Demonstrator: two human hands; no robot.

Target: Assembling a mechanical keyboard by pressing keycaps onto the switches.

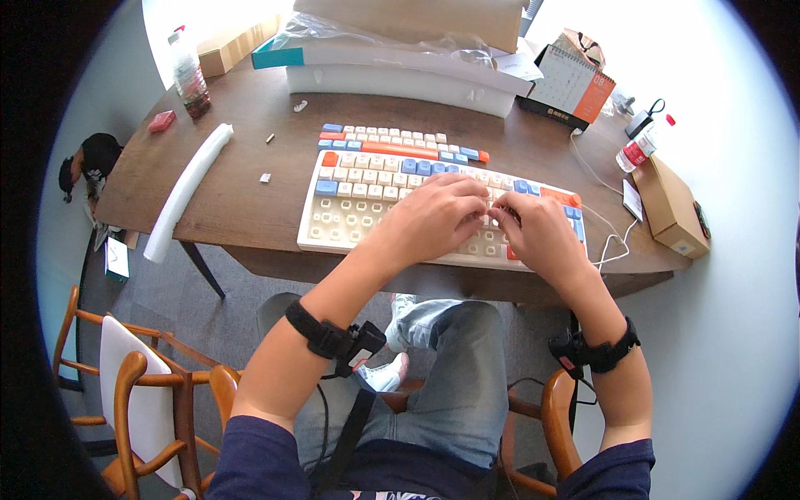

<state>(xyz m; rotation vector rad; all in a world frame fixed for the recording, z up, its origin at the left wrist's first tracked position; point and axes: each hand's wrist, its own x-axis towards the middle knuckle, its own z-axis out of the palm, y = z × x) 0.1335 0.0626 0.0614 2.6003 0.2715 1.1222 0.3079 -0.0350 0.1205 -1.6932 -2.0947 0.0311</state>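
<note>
A white keyboard [310, 237] with cream, blue and orange keycaps lies near the table's front edge. Its lower rows show bare sockets [346, 222] where no caps sit. Over the middle of the lower rows, my left hand [437, 213] is closed, thumb and fingers pinched together. My right hand [537, 229] is also closed, its fingertips nearly meeting those of the left. Whatever is between the fingers is hidden or too small to name. Just behind the keyboard, loose keycaps [385, 149] stand in rows, with long orange ones among them.
An open box with white foam [400, 90] stands at the back, beside a desk calendar [571, 83]. Bottles [190, 83] [637, 152] flank the table [250, 158]. A white foam strip [190, 190] overhangs the left front. A cardboard box [671, 208] and cable [596, 171] lie right.
</note>
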